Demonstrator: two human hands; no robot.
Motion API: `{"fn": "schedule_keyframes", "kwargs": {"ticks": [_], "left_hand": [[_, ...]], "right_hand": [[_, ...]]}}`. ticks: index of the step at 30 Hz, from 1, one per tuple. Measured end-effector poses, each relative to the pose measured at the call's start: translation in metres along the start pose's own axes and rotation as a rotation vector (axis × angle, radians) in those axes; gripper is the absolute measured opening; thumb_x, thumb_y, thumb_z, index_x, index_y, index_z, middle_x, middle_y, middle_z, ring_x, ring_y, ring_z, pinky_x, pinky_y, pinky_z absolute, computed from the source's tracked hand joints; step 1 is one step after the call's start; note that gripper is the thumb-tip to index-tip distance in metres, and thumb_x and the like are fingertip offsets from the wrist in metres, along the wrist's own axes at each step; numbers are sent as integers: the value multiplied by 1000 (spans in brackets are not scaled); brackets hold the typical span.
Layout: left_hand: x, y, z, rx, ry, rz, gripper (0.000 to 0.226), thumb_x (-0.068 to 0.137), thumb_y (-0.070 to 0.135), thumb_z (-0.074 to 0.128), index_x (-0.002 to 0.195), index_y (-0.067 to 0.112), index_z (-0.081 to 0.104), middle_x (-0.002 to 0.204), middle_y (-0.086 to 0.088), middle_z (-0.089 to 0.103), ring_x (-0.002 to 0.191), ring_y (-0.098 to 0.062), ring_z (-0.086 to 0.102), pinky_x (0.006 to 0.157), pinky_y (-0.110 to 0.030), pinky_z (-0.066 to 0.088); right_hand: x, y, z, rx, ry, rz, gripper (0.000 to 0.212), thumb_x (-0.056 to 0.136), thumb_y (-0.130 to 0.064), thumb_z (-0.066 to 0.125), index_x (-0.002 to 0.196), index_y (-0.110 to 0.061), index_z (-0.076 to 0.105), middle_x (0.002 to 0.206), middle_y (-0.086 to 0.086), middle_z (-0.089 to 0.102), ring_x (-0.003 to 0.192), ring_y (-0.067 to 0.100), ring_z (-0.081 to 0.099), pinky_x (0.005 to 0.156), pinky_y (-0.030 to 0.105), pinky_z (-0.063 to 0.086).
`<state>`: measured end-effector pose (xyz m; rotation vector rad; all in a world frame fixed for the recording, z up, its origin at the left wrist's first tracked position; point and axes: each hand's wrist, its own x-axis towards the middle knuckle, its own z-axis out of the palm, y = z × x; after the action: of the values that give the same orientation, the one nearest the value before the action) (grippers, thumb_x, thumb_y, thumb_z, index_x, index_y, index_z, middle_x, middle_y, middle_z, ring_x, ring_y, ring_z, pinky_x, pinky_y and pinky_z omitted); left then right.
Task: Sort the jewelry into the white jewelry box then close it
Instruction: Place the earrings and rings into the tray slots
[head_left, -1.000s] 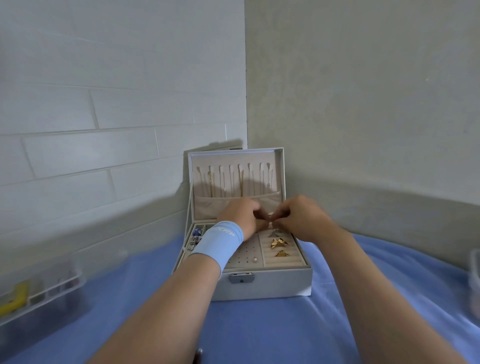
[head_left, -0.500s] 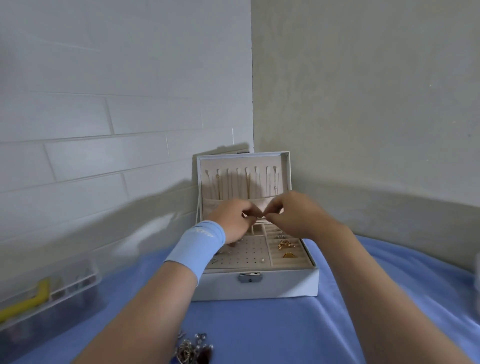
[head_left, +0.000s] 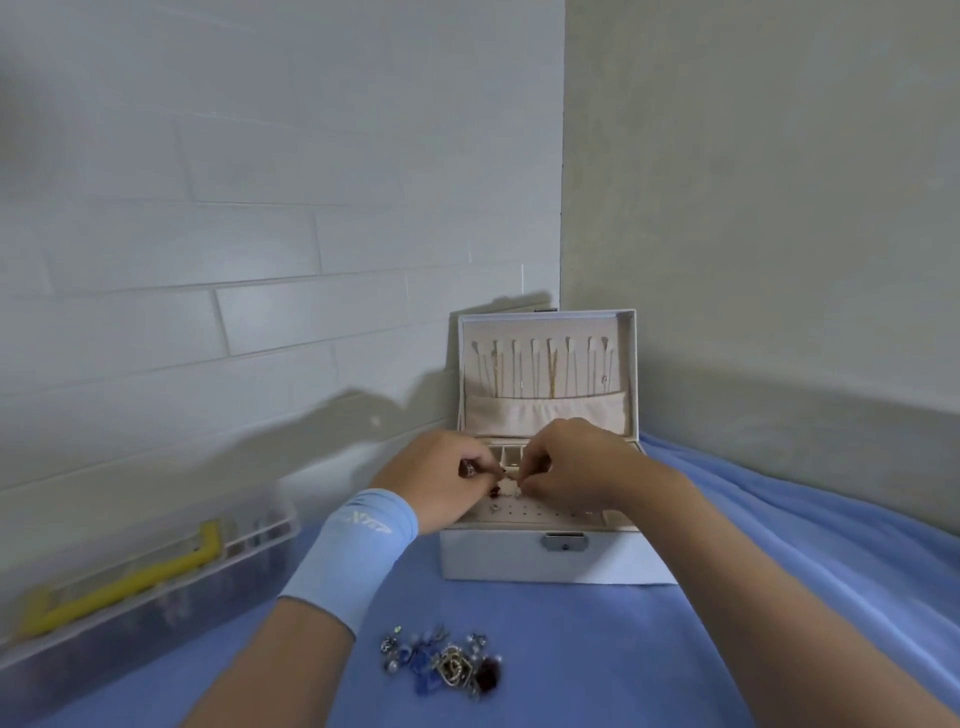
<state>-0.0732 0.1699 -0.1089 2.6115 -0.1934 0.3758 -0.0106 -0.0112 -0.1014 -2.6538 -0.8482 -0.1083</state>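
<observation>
The white jewelry box (head_left: 519, 561) stands open on the blue cloth, its lid upright with several thin chains hanging from hooks (head_left: 545, 364). My left hand (head_left: 441, 478) and right hand (head_left: 576, 467) meet over the beige tray, fingertips pinching a small jewelry piece (head_left: 506, 480) between them above the perforated earring panel (head_left: 519, 512). What kind of piece it is I cannot make out. A loose pile of jewelry (head_left: 447, 662), with blue beads, pearls and metal bits, lies on the cloth in front of the box.
A clear plastic organizer case with a yellow handle (head_left: 140, 577) sits at the left by the tiled wall. The box stands in the corner of two walls. The blue cloth (head_left: 779, 545) covers the surface to the right of the box.
The view has tilted down and left, bringing the loose jewelry pile fully into sight. Both hands stay together over the tray, now a little lower, above the earring panel.
</observation>
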Motion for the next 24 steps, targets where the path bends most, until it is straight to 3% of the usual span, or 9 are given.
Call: {"fn": "schedule_keyframes", "kwargs": {"ticks": [3, 6, 9, 12, 16, 18, 20, 22, 24], "left_hand": [[-12, -4, -8, -10, 13, 1, 15, 91, 25, 63, 93, 31, 76, 97, 17, 68, 90, -3, 60, 81, -20, 48], [-25, -11, -17, -38, 8, -8, 13, 91, 25, 65, 95, 31, 75, 90, 19, 66, 85, -1, 60, 76, -20, 47], [-39, -19, -27, -13, -58, -52, 9, 90, 26, 66, 94, 29, 74, 87, 16, 66, 79, -1, 59, 75, -18, 47], [-51, -30, -35, 95, -216, -114, 9, 88, 29, 68, 96, 29, 73, 91, 13, 67, 83, -6, 61, 81, -22, 49], [-65, -39, -38, 166, -465, -152, 17, 88, 27, 69, 104, 28, 76, 93, 8, 72, 72, -5, 64, 78, -19, 47], [-68, -44, -39, 225, -564, -200, 22, 86, 33, 70, 107, 32, 76, 100, 5, 76, 84, -13, 71, 85, -24, 53], [-69, -48, -37, 223, -627, -227, 22, 81, 37, 74, 103, 34, 77, 98, 5, 77, 84, -16, 72, 91, -31, 56], [-69, -47, -33, 210, -642, -223, 20, 78, 36, 79, 98, 32, 79, 87, 9, 75, 71, -9, 66, 83, -25, 57], [-68, -46, -29, 224, -615, -220, 16, 77, 34, 80, 93, 30, 79, 71, 11, 69, 62, -5, 60, 61, -14, 49]], "right_hand": [[-4, -8, -8, -26, 29, -21, 9, 93, -29, 67, 96, -27, 76, 93, -13, 70, 88, 9, 63, 82, 29, 54], [-10, -26, -16, -42, 92, -87, 10, 94, -30, 66, 96, -29, 76, 93, -14, 70, 87, 7, 63, 83, 32, 55], [-20, -52, -12, 31, 46, -175, 10, 92, -27, 67, 92, -28, 77, 90, -14, 71, 86, 6, 64, 83, 33, 56], [-28, -74, 4, 3, -70, -253, 13, 92, -26, 66, 96, -24, 79, 95, -10, 74, 90, 9, 66, 85, 36, 56], [-33, -89, 25, 14, -131, -293, 15, 91, -23, 67, 99, -24, 80, 100, -10, 77, 94, 7, 67, 89, 33, 55], [-36, -95, 33, -7, -205, -310, 15, 91, -21, 68, 100, -23, 80, 101, -10, 77, 93, 7, 67, 88, 30, 55], [-39, -97, 40, -41, -293, -299, 17, 90, -20, 70, 104, -22, 79, 102, -9, 76, 89, 5, 66, 86, 29, 56], [-40, -97, 44, -90, -374, -272, 20, 87, -18, 73, 105, -24, 78, 92, -10, 74, 69, -5, 61, 73, 24, 54], [-39, -95, 47, -107, -405, -247, 16, 84, -15, 74, 98, -22, 80, 72, -15, 66, 48, -7, 54, 61, 22, 50]]}}
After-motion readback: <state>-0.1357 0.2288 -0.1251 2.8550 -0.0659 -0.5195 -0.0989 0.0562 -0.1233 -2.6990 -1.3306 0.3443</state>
